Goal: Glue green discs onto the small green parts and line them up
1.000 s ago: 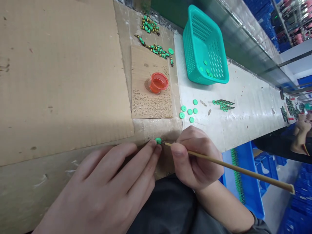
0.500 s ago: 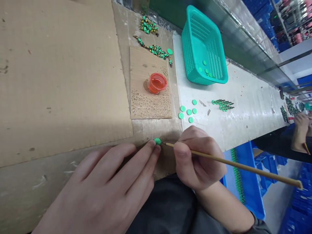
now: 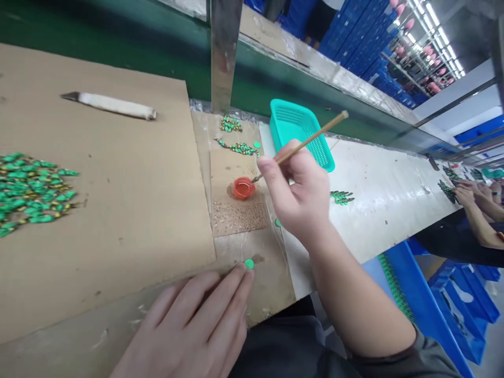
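My left hand (image 3: 197, 320) lies low over the table, its fingertips against a small round green disc (image 3: 249, 263) and holding it down on the tabletop. Pinched in my right hand (image 3: 301, 194) is a thin wooden paintbrush (image 3: 311, 140), its dark tip at the right rim of a small red cup (image 3: 243, 188). The cup contains liquid and sits on a speckled, wet-looking cardboard piece (image 3: 238, 218). Another green disc (image 3: 277, 222) shows beside my right wrist; my right hand hides part of the table there.
Behind my right hand stands a turquoise basket (image 3: 289, 113). Green-and-black pieces lie in piles at the far left (image 3: 35, 194) and behind the cup (image 3: 240, 148). A white-wrapped pointed tool (image 3: 114, 106) rests on the large cardboard (image 3: 149, 210). Another person's hands (image 3: 468, 197) work at far right.
My right hand has moved the paintbrush away from the disc, up and forward to the red cup. My left hand stays at the disc. The view has tilted upward.
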A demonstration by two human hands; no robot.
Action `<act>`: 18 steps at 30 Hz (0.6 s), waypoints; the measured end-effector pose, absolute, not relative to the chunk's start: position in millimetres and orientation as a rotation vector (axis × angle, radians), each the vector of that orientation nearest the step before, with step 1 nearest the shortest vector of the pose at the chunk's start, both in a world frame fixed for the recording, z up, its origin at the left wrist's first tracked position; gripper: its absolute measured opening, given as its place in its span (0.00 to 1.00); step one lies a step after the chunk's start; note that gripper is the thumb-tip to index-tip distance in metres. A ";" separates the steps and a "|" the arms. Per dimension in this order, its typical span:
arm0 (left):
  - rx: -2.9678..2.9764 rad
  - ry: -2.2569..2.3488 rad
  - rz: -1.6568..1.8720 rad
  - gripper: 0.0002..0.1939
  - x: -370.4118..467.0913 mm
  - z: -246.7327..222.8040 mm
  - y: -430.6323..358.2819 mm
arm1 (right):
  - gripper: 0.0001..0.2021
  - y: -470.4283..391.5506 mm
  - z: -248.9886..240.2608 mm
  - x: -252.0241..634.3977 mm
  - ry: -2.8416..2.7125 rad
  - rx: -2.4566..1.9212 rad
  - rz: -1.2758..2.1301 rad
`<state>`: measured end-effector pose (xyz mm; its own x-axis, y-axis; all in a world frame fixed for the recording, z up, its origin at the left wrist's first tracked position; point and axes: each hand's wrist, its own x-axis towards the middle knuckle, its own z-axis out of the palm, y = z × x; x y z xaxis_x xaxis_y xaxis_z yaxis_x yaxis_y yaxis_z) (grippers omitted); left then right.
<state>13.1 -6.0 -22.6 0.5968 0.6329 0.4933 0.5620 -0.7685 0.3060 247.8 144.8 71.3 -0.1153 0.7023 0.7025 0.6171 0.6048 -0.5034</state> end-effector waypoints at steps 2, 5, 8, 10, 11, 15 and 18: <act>2.688 1.027 0.932 0.25 15.0 -23.3 -4.3 | 0.18 152.8 64.9 247.9 -1.847 -1.082 0.142; 2.678 1.027 0.982 0.23 17.1 -19.8 -2.2 | 0.20 154.5 59.3 247.8 -1.889 -1.106 0.178; 2.668 1.018 1.011 0.18 17.9 -14.5 0.6 | 0.20 153.6 58.7 247.8 -1.902 -1.108 0.175; 2.662 1.018 1.023 0.18 18.4 -12.4 2.2 | 0.20 154.0 58.9 247.8 -1.905 -1.108 0.167; 2.661 1.020 1.027 0.19 18.7 -12.0 2.7 | 0.21 154.3 58.9 247.8 -1.906 -1.108 0.163; 2.671 1.016 1.012 0.18 19.0 -14.2 1.5 | 0.19 153.8 57.7 247.6 -1.882 -1.059 0.149; 2.662 1.038 0.984 0.22 17.4 -19.6 -3.1 | 0.20 151.8 57.6 247.8 -1.862 -1.043 0.133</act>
